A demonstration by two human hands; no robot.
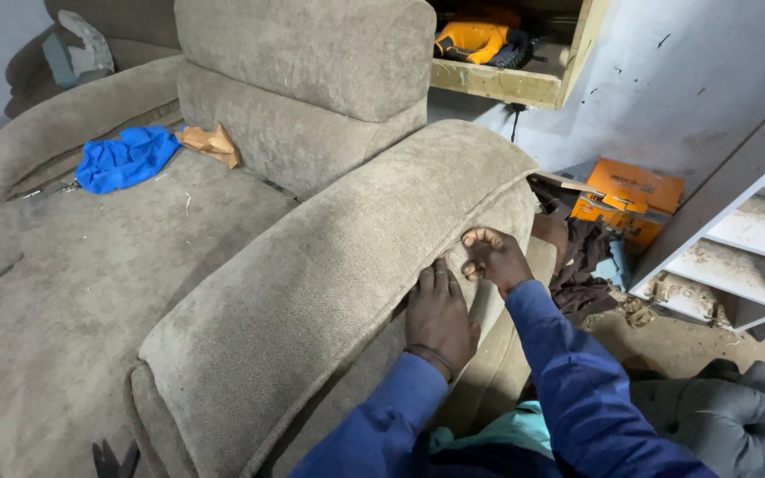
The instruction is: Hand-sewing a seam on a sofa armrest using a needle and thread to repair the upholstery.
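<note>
A large grey-brown armchair upholstered in woven fabric [135, 265] filled most of the view, and everything else is placed against it. Its padded right armrest [329, 274] ran diagonally toward the wearer, and a loose flap of the same fabric on the armrest's outer side panel [506, 221] was where both hands were at work.

The left hand [438, 319] was laid flat against that panel just below the armrest's lower seam, fingers extended and pressed together, nothing enclosed in its grip. The right hand [493, 258] was set just above and beside it, its grip curled nearly closed on the fabric edge, pinched between thumb and fingers.

On the seat near the far armrest a crumpled blue cloth [126, 158] was lying, with a small scrap of brown paper [212, 143] beside it at the foot of the backrest. Behind the backrest, an orange power tool [480, 40] sat on a wooden shelf [506, 84]; past the armrest's outer side, an orange cardboard box [630, 195] rested on the floor.

Judged from this, the pinched edge could have slipped if tension were uneven, leaving wrinkles or a crooked seam; fingertips could also have been caught on hidden staples.
</note>
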